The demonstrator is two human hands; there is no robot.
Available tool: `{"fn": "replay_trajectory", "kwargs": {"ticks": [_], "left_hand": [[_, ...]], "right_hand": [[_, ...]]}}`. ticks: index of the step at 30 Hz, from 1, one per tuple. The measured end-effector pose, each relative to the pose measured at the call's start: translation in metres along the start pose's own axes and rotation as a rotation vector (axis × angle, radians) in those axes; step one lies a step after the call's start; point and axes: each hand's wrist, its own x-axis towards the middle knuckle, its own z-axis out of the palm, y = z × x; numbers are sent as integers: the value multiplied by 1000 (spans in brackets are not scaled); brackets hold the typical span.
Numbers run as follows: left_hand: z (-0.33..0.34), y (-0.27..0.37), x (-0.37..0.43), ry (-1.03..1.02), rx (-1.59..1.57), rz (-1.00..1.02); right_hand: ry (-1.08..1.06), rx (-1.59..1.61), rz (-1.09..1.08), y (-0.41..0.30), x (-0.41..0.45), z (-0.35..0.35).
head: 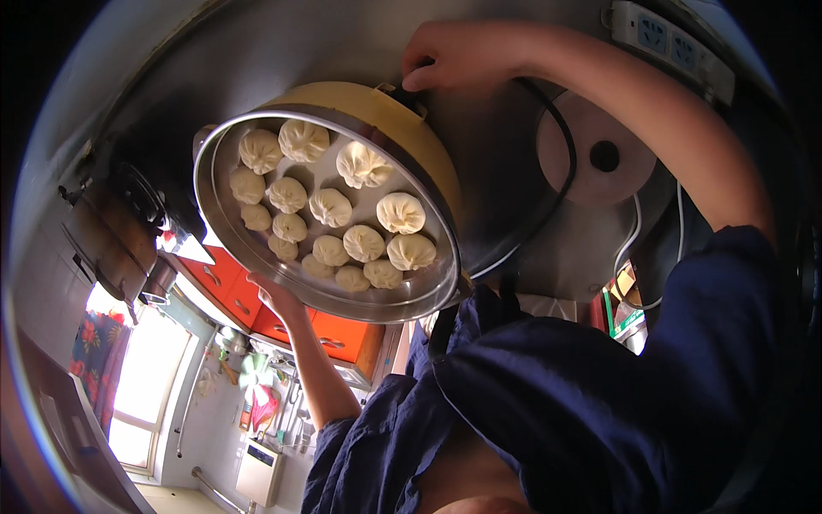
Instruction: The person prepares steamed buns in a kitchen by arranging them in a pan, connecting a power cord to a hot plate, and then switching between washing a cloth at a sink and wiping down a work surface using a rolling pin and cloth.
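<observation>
A round yellow-sided electric pan (359,99) with a shiny metal rim holds several pleated, uncooked-looking buns (331,207), spaced over its metal floor. Just above the bracket on the pan's far side is my right hand (440,58), fingers curled; whether it grips anything there is hidden. My left hand (276,297) lies at the pan's near left rim, partly covered by it, so its grip does not show. A black cord (568,148) passes under my right forearm and curves down beside the pan.
A round pale disc with a dark centre (597,151) rests on the metal worktop (488,154). Beyond my right forearm is a white power strip (674,48). White cables (636,238) hang near the disc. A metal pot (112,238) stands at left, by a black stove part.
</observation>
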Motion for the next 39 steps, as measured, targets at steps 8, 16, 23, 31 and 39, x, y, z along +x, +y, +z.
{"fn": "replay_trajectory", "kwargs": {"ticks": [8,16,23,31,39], "left_hand": [[-38,-27,19,-63,177,114],[-122,-39,-50,-234,-104,66],[-185,-48,-85,-580,261,175],[-183,-117,-99,-1161,151,322],[-162,-109,-151,-1630,210,789]], "right_hand": [[80,-285,189,-28,-12,3],[706,-96,142,-79,-76,25],[734,-242,201,-72,-136,113],[883,-168,178,-104,-202,238],[480,-130,113,-197,-202,384]]}}
